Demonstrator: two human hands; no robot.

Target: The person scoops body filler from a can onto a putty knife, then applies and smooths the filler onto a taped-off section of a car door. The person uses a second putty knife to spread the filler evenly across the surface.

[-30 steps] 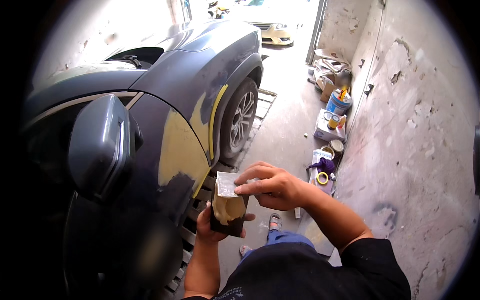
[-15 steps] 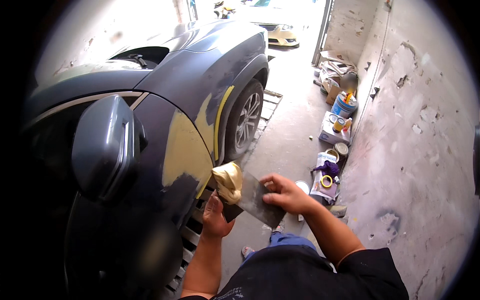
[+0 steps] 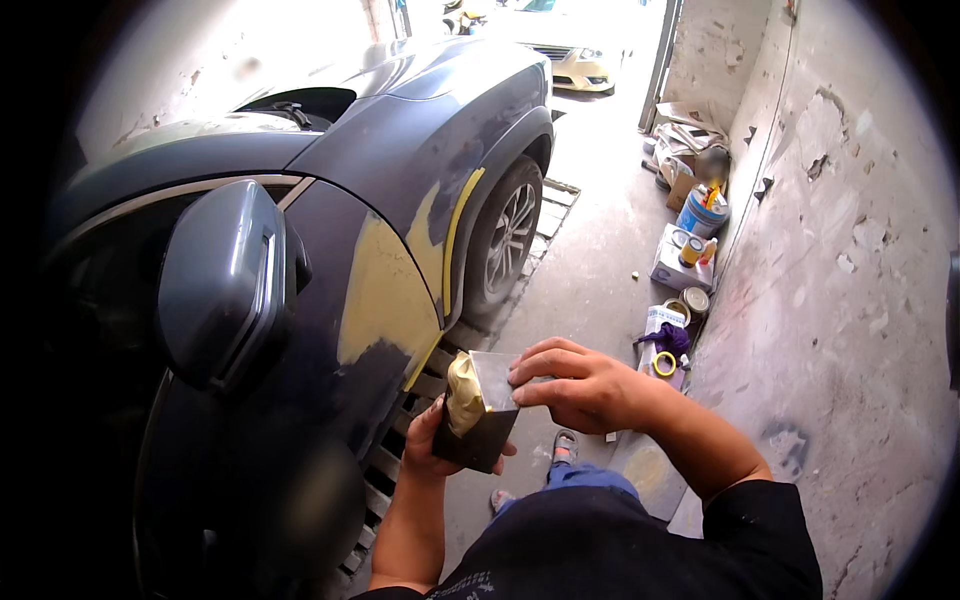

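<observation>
Gripped in my left hand [image 3: 424, 446] is a dark flat putty board [image 3: 472, 449], with a thick lump of cream-yellow putty [image 3: 464, 396] on its upper part. My right hand [image 3: 595, 385] pinches a thin grey putty spreader [image 3: 494, 376], whose edge meets the board beside the lump. Both hands are in front of my body, close to the side of a dark grey car [image 3: 340, 205]. Dried-looking yellow putty [image 3: 380, 300] covers a patch of its front door, and a smaller patch [image 3: 425, 238] lies on the fender. Yellow tape [image 3: 460, 228] follows the wheel arch.
The car's side mirror [image 3: 222, 280] juts out at the left, ahead of the front wheel [image 3: 508, 235]. Slatted wood [image 3: 383, 462] lies beneath the door. Along the right wall [image 3: 850, 400] stand a blue bucket [image 3: 703, 214], a carton [image 3: 668, 268], cans and a purple cloth [image 3: 668, 342].
The spreader has swung from right of the board to upright against the putty, and the lump looks flatter. My right hand has turned over it; the view has shifted slightly.
</observation>
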